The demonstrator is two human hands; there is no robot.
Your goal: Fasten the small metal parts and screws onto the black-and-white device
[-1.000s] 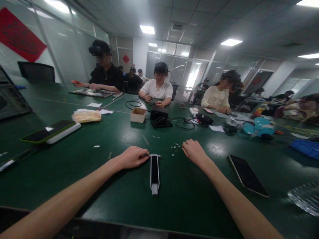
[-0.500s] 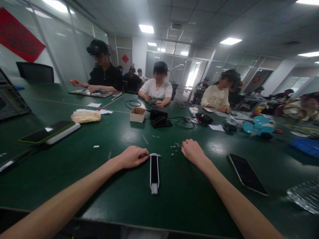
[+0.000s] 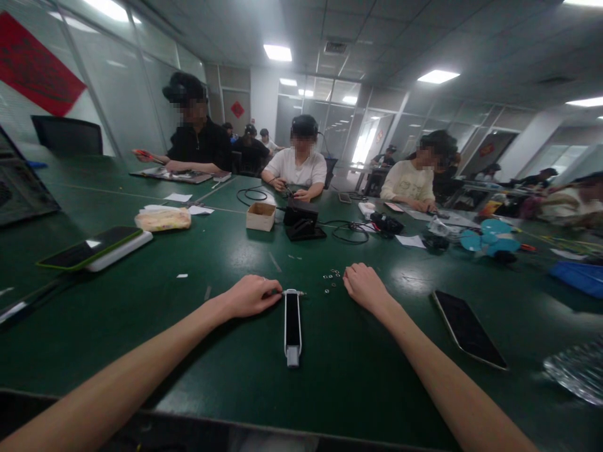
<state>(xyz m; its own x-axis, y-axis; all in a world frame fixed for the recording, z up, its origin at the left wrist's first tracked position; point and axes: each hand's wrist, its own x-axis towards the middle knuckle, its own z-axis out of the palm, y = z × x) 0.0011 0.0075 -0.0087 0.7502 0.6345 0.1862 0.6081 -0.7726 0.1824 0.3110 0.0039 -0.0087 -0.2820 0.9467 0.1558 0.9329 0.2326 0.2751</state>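
Note:
My left hand [image 3: 255, 295] rests on the green table, thumb and fingertips closed at the left end of a thin metal rod [image 3: 302, 293]. That rod crosses the top end of a narrow white device with a black face [image 3: 293, 321], which lies lengthwise toward me. On the right, my right hand [image 3: 362, 284] lies with its fingers curled under; anything inside them is hidden. Several small metal nuts or rings [image 3: 326, 290] are scattered just left of it.
A phone [image 3: 469, 328] and clear ribbed plastic [image 3: 577, 370] lie to my right. Another phone [image 3: 89, 247] sits at the left. Farther off are a small open box [image 3: 260, 216], a black stand [image 3: 301, 221] and cables. Several people sit across the table.

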